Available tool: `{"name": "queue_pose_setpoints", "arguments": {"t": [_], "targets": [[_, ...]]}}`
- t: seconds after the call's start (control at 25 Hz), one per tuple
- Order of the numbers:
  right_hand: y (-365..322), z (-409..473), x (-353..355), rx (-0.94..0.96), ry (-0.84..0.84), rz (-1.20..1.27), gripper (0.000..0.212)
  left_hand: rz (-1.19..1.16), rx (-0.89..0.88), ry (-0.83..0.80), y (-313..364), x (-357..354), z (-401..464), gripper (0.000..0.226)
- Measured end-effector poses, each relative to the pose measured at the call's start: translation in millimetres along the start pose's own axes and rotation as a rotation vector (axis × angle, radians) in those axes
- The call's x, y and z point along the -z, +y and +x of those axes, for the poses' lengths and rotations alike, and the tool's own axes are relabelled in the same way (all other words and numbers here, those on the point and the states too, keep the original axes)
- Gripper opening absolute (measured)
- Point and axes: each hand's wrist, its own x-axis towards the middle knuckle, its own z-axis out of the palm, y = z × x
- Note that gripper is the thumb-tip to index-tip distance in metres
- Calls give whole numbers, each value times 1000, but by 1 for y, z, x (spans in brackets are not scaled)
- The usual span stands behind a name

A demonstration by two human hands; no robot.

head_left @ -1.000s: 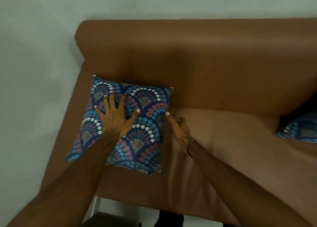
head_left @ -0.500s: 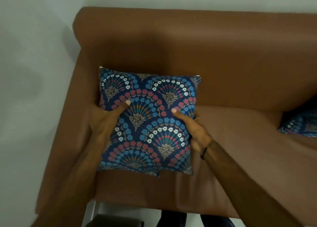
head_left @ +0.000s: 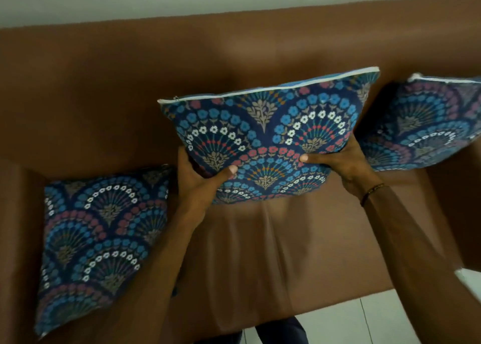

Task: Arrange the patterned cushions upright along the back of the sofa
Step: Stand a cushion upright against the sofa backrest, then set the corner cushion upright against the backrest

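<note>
From the head camera, looking down at the brown sofa (head_left: 104, 88), both hands hold the middle cushion (head_left: 263, 138) by its lower corners, clear of the seat and tipped so that its patterned face turns toward the viewer and its white-piped top edge leans toward the backrest. The left hand (head_left: 200, 185) clamps the lower left corner, thumb laid across the front of the fabric and the other fingers hidden behind it; the right hand (head_left: 346, 161) does the same at the lower right, thumb pressed on the front and the rest tucked behind, a thin bracelet (head_left: 372, 192) on that wrist. Gripping low on both sides probably lets the person steer the bottom edge down into the angle where seat meets back, so the cushion can stand rather than slump. The left cushion (head_left: 99, 234) lies near the left armrest, seemingly leaning back at a slant, just beside the left forearm. The right cushion (head_left: 426, 125) is propped against the backrest at the frame's right edge, close beside the held one. The gap between the two looks wide enough for the middle cushion, which is not yet set down.
</note>
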Motion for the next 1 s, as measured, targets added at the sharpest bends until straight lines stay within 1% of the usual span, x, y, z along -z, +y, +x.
{"name": "queue_pose_setpoints", "arguments": {"t": [0.08, 0.12, 0.2, 0.28, 0.32, 0.36, 0.4, 0.44, 0.48, 0.52, 0.56, 0.6, 0.64, 0.68, 0.72, 0.76, 0.8, 0.84, 0.88, 0.92, 1.0], "targets": [[17, 13, 9, -28, 47, -20, 88, 6, 37, -30, -6, -30, 6, 86], [29, 15, 9, -74, 62, -6, 88, 17, 50, -44, -13, -39, 9, 84], [47, 5, 3, -186, 93, 38, 95, 28, 42, -63, -27, -47, 10, 75], [65, -18, -12, -365, 124, 101, 101, 103, 36, -107, -39, -35, 8, 70], [69, -34, -26, -482, 158, 128, 97, 170, 27, -110, -47, -23, 7, 71], [72, -49, -44, -567, 183, 147, 87, 265, 16, -80, -54, -6, 5, 74], [79, -60, -63, -619, 172, 142, 74, 343, 5, -27, -65, 17, 4, 76], [89, -70, -86, -596, 138, 122, 58, 431, -4, 33, -76, 44, 0, 77], [97, -73, -105, -482, 101, -18, 36, 530, -38, 89, -91, 73, -2, 77], [104, -69, -127, -488, 150, -102, 15, 655, -64, 141, -105, 104, -3, 80], [117, -70, -154, -553, 65, 261, 12, 768, -71, 176, -117, 134, -5, 84], [117, -78, -186, -674, 10, 640, 36, 856, -49, 201, -128, 167, -6, 89], [113, -87, -219, -780, -133, 799, 53, 900, -18, 210, -135, 194, -7, 95], [105, -99, -250, -746, -226, 433, 59, 894, 44, 213, -137, 215, -8, 103], [92, -106, -276, -606, -300, 103, 60, 851, 117, 221, -137, 232, -6, 110], [75, -116, -303, -521, -421, -25, 62, 796, 177, 240, -135, 244, -4, 117], [73, -124, -333, -561, -520, -17, 62, 732, 233, 272, -134, 259, 1, 124], [68, -129, -357, -619, -587, -14, 58, 663, 305, 305, -132, 272, 5, 131], [68, -132, -374, -625, -597, -51, 54, 579, 389, 318, -134, 284, 11, 139], [70, -134, -388, -596, -570, -77, 53, 481, 472, 315, -136, 296, 15, 150], [76, -136, -400, -458, -483, -137, 57, 282, 553, 286, -142, 314, 24, 169]]}}
